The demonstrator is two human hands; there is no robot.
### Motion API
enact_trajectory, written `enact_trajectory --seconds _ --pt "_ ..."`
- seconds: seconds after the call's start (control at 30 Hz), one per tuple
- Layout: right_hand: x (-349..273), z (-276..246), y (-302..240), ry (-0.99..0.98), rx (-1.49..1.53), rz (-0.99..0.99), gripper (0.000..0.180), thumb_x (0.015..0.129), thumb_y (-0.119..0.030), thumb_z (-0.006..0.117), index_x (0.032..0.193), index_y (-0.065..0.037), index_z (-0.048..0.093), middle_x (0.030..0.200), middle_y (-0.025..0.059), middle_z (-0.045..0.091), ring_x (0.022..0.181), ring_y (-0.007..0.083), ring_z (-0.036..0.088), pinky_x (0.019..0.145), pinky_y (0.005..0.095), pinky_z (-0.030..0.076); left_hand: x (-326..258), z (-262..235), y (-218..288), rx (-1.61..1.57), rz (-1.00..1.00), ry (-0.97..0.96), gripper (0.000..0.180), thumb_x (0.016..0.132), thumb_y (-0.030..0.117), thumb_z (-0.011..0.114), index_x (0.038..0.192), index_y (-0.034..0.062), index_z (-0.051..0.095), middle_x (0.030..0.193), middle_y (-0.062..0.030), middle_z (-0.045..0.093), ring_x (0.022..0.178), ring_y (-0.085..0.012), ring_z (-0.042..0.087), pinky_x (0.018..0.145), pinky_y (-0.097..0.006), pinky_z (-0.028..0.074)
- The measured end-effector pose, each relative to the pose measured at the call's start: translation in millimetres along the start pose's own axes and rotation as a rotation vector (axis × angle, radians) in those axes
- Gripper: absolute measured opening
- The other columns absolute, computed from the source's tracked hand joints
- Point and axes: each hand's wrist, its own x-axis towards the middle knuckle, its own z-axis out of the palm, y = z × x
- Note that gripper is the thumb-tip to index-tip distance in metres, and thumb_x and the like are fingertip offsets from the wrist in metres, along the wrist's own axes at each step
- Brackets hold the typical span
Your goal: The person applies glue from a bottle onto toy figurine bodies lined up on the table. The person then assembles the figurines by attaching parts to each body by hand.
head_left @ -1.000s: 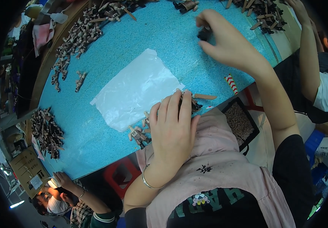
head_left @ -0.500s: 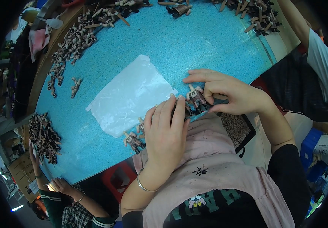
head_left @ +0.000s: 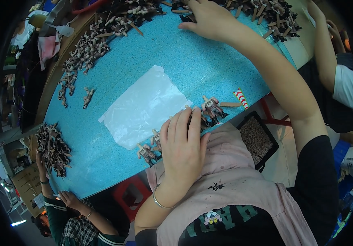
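My left hand [head_left: 182,143] lies flat over a row of small toy figures at the near table edge, its fingers stretched out and resting on them. Beside the fingers, one figure [head_left: 212,109] with a pale head and dark legs shows on the right. Another figure [head_left: 146,154] lies to the left of the hand. My right hand [head_left: 209,19] reaches to the far edge over a dark-legged figure [head_left: 188,18], thumb and fingers apart. The fingertips run close to the picture's upper rim, and a grasp does not show.
A white plastic sheet [head_left: 145,108] lies mid-table on the blue surface [head_left: 213,61]. Piles of figures [head_left: 88,51] line the far left, more [head_left: 281,18] the far right. At the left end, a person's hand [head_left: 68,199] is near another heap [head_left: 53,149]. A red-striped tape piece [head_left: 240,99] sits at the right edge.
My right hand has left the figure at the near edge and moved away to the far side of the table. My left hand stays over the row.
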Motion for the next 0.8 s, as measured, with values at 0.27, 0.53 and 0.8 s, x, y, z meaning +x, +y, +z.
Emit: enact_trajectory --seconds 0.27,0.53,0.8 --pt "-12.1 15.3 30.3 -0.011 0.207 -0.193 0.037 0.074 -0.009 0.061 0.105 0.002 0.044 0.103 0.0226 0.053 0.099 0.039 0.053 0.083 0.0442 0.043 10.1 3.8 8.3 -0.005 0.027 -0.03 0.061 0.07 0.01 0.074 0.125 -0.0009 0.05 0.121 -0.0163 0.052 0.113 -0.0328 0.05 0.097 -0.045 0.035" --pt "-116.4 -4.9 49.3 -0.151 0.984 -0.408 0.026 0.075 0.001 0.061 0.1 -0.004 0.055 0.104 0.0079 0.051 0.099 0.0194 0.057 0.089 0.0317 0.046 19.9 17.2 8.3 -0.023 0.031 -0.01 0.057 0.071 0.012 0.074 0.123 0.0024 0.053 0.117 -0.013 0.055 0.111 -0.029 0.052 0.098 -0.045 0.034" --pt "-148.0 17.8 63.7 -0.332 0.956 -0.408 0.021 0.072 0.007 0.061 0.089 -0.002 0.052 0.127 0.0135 0.055 0.099 0.0218 0.057 0.088 0.0329 0.045 20.6 17.6 6.7 -0.014 0.041 -0.014 0.055 0.071 0.011 0.074 0.122 0.0041 0.055 0.116 -0.012 0.056 0.109 -0.0286 0.053 0.097 -0.045 0.035"
